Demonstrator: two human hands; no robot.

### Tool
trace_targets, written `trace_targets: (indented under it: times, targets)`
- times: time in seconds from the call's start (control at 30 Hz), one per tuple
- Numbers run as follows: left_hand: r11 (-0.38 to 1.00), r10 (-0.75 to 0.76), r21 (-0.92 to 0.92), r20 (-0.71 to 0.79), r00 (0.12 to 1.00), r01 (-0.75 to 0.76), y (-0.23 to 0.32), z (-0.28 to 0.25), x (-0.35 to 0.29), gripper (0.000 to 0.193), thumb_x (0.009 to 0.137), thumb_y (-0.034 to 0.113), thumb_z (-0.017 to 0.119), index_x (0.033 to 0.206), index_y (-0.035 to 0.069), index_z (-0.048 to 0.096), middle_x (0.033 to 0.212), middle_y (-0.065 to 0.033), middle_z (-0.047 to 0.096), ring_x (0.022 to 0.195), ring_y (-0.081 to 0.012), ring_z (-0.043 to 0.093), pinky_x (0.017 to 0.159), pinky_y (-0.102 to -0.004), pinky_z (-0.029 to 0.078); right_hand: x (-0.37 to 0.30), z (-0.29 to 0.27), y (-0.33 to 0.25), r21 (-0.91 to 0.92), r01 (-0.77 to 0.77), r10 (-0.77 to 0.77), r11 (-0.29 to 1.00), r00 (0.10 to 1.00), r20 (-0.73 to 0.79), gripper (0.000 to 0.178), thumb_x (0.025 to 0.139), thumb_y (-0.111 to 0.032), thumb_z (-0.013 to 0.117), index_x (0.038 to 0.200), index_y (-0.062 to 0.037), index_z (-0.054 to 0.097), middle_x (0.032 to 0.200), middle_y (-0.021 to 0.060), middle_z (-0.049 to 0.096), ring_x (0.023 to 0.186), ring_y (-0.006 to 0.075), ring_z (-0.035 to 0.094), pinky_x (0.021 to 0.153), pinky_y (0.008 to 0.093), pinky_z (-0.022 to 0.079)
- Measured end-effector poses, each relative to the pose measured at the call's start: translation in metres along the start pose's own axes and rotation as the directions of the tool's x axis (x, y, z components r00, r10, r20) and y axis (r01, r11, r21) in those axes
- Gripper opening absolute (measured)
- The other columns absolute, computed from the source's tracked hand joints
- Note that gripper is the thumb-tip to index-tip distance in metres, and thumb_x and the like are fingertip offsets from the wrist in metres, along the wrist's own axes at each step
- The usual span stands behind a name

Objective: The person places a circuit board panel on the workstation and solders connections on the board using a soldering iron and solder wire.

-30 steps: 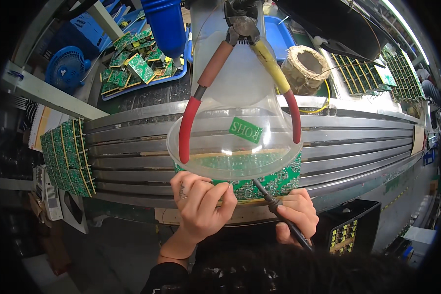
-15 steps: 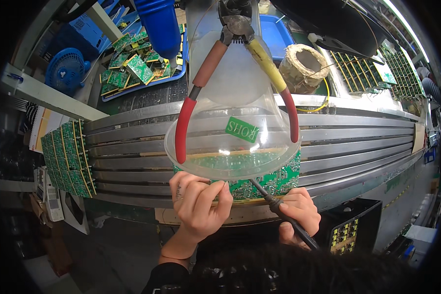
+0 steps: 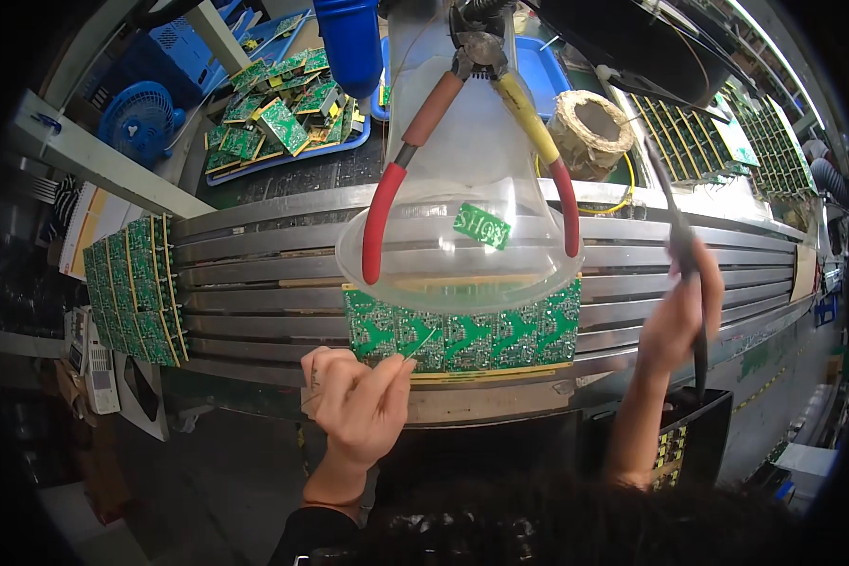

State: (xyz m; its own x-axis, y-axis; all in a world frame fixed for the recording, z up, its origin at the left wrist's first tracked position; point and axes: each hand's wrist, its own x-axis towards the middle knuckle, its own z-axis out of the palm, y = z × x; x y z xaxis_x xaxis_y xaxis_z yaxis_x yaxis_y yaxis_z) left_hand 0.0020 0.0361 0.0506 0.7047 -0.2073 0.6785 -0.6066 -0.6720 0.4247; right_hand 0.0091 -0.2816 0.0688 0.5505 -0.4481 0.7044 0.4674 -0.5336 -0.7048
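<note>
A green circuit board panel (image 3: 514, 340) lies on the metal rails in front of me, its far part seen through a clear hood. My left hand (image 3: 360, 407) is closed at the panel's near left edge. Between its fingertips is a thin solder wire (image 3: 422, 343), which slants over the board. Off to the right, my right hand (image 3: 679, 316) is wrapped round a dark soldering iron (image 3: 681, 226). The iron points up and away, its front end near a round, wrapped holder (image 3: 590, 132). Motion blurs this hand and the iron.
The clear funnel-shaped hood (image 3: 424, 294) hangs over the panel, with red-handled cutters (image 3: 481, 57) in front of it. Board panels stand at left (image 3: 127, 292) and far right (image 3: 684, 141). A blue tray (image 3: 354, 141) bears piled boards. A black bin (image 3: 712, 434) stands at lower right.
My right hand has swung the soldering iron off the panel, to the right and away from me. My left hand has shifted slightly left and nearer, and the solder wire now shows.
</note>
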Motion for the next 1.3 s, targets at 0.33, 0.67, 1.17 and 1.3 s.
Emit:
trace_targets:
  times: [0.33,0.67,1.17,1.3]
  targets:
    - [0.999,0.038,-0.013,0.001,0.999,-0.038,0.002,0.004,-0.015,0.019,0.07,-0.002,0.074,0.085,0.009,0.07,0.078,-0.0002,0.051,0.076,-0.0201,0.051,0.082,-0.0396,0.045,-0.008,0.009,-0.013,-0.322,0.171,-0.13,0.931,0.981,0.145,0.033,0.085,0.002,0.058,0.115,0.0,0.071,0.1,0.013,0.07,0.083,0.0213,0.06,0.076,0.0333,0.05]
    - [0.992,0.096,-0.074,-0.031,0.995,-0.098,0.003,0.013,-0.033,0.018,0.07,0.001,0.073,0.085,0.01,0.07,0.076,0.0007,0.052,0.08,-0.0209,0.057,0.085,-0.043,0.046,-0.119,-0.01,-0.052,0.267,-0.034,-0.044,0.963,0.959,0.28,0.018,0.085,-0.02,0.068,0.093,-0.0039,0.071,0.076,0.0088,0.065,0.066,0.0224,0.054,0.068,0.0372,0.046]
    - [0.991,0.112,-0.075,-0.009,0.994,-0.113,0.01,0.018,-0.023,0.016,0.073,0.004,0.075,0.087,0.011,0.071,0.078,0.0008,0.052,0.085,-0.0214,0.06,0.089,-0.0446,0.049,-0.116,-0.007,-0.057,0.173,-0.016,-0.053,0.985,0.919,0.391,0.018,0.085,-0.019,0.069,0.092,-0.0033,0.072,0.076,0.0085,0.067,0.064,0.0222,0.057,0.069,0.0369,0.047]
    - [0.989,0.114,-0.098,0.004,0.993,-0.114,0.013,0.021,-0.022,0.016,0.073,0.004,0.075,0.087,0.01,0.071,0.079,0.0002,0.052,0.086,-0.0218,0.06,0.091,-0.0454,0.049,-0.116,-0.01,-0.054,0.172,-0.025,-0.041,0.985,0.929,0.368,0.017,0.085,-0.019,0.069,0.091,-0.0033,0.072,0.075,0.0087,0.067,0.065,0.0221,0.057,0.069,0.037,0.047]
